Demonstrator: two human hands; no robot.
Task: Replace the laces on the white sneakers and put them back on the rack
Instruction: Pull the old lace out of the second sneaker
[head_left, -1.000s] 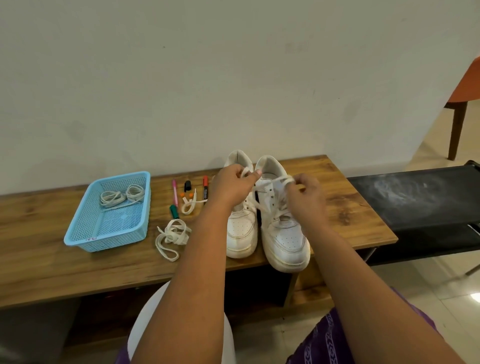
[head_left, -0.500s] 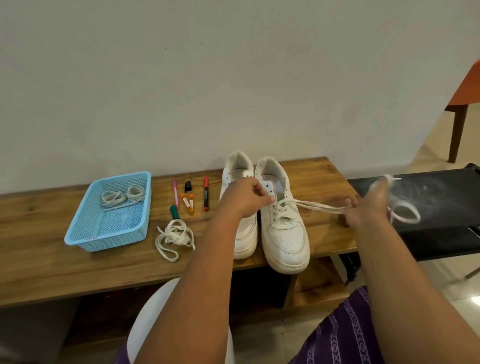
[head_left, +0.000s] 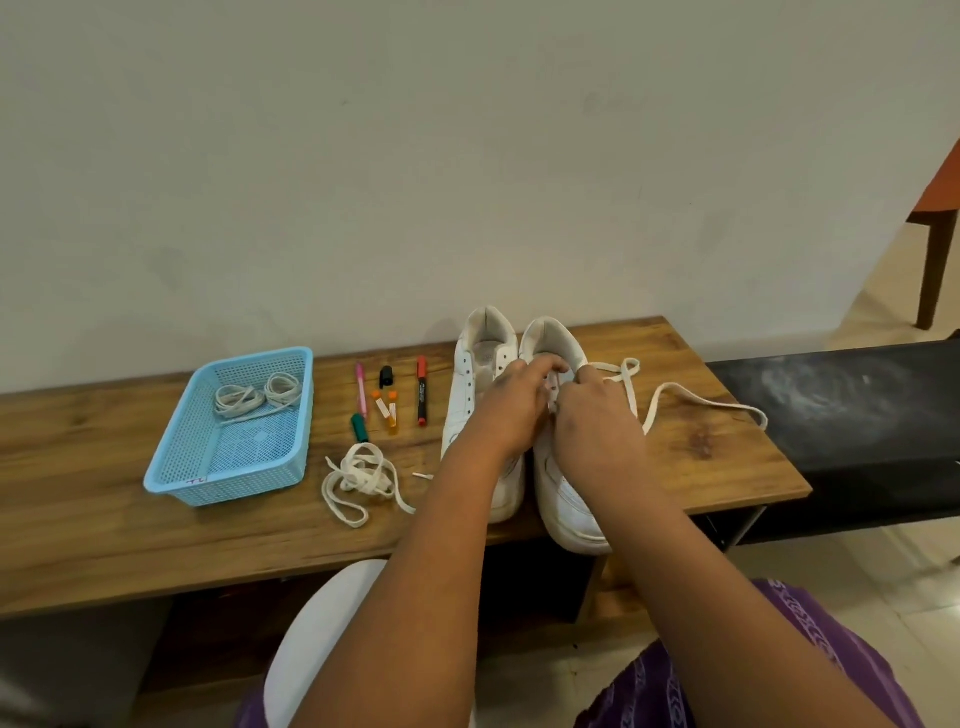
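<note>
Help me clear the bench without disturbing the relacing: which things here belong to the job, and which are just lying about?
Belongs to the job:
right sneaker, under both hands
left sneaker
lace trailing from the right sneaker
loose lace pile
coiled laces in the blue basket

Just lying about:
markers
chair leg

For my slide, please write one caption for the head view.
Both hands work the lace on the right sneaker, beside a blue basket.

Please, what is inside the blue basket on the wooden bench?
Inside the blue basket lie two coiled white laces, toward its far end. The near part shows only bare mesh floor. Nothing in the basket is covered.
</note>
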